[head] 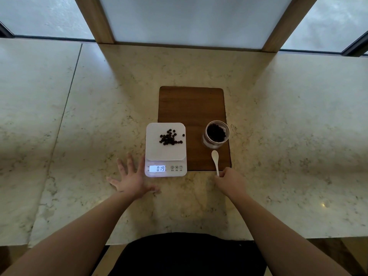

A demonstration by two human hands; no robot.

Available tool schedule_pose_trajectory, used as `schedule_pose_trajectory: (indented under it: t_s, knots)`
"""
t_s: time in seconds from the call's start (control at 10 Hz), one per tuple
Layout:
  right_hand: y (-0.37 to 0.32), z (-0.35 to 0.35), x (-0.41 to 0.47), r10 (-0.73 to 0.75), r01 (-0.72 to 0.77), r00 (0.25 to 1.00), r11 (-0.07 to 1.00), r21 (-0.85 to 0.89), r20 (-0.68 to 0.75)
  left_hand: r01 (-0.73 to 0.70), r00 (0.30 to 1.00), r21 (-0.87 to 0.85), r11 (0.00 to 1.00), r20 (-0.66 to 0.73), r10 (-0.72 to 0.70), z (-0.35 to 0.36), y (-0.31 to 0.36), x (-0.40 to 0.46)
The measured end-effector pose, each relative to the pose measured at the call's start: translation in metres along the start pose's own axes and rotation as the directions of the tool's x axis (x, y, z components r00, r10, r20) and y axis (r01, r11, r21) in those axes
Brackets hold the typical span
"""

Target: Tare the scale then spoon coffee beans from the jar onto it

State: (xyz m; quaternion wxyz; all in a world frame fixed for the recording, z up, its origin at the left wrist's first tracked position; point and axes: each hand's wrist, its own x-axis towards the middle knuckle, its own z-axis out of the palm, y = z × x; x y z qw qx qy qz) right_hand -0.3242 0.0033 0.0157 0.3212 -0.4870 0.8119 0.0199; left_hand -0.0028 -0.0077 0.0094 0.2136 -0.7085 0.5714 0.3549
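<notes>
The right hand is curling into a closed grip around the near end of the white spoon, whose bowl is pointing away toward the jar and lying over the near right corner of the wooden board. The left hand is resting flat on the marble tabletop with its fingers spread wide, its grip fully released and holding nothing; its fingertips are sitting just beside the left edge of the scale. The scale is standing between the two hands, partly over the board's left edge, and its lit display is reading 019. A loose pile of coffee beans is lying on the scale's white platform. The open glass jar, holding more beans, is standing on the board to the right of the scale, just beyond the spoon's bowl.
</notes>
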Motion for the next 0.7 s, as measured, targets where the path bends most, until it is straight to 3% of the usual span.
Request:
schedule_pose_trajectory:
  t_s: [0.3,0.6,0.7]
  knots:
    - [0.002,0.015,-0.006,-0.035,0.034,0.997,0.999,-0.014,-0.070,-0.006,1.000,-0.007,1.000,-0.003,0.006,-0.002,0.002,-0.005]
    - [-0.004,0.014,-0.002,-0.015,0.015,1.000,1.000,-0.026,-0.023,0.016,1.000,0.003,1.000,-0.021,-0.016,-0.004,-0.001,0.004]
    - [-0.009,0.006,-0.014,-0.033,0.035,0.999,0.998,0.058,-0.023,-0.004,0.990,-0.014,1.000,-0.139,0.002,-0.007,-0.008,-0.009]
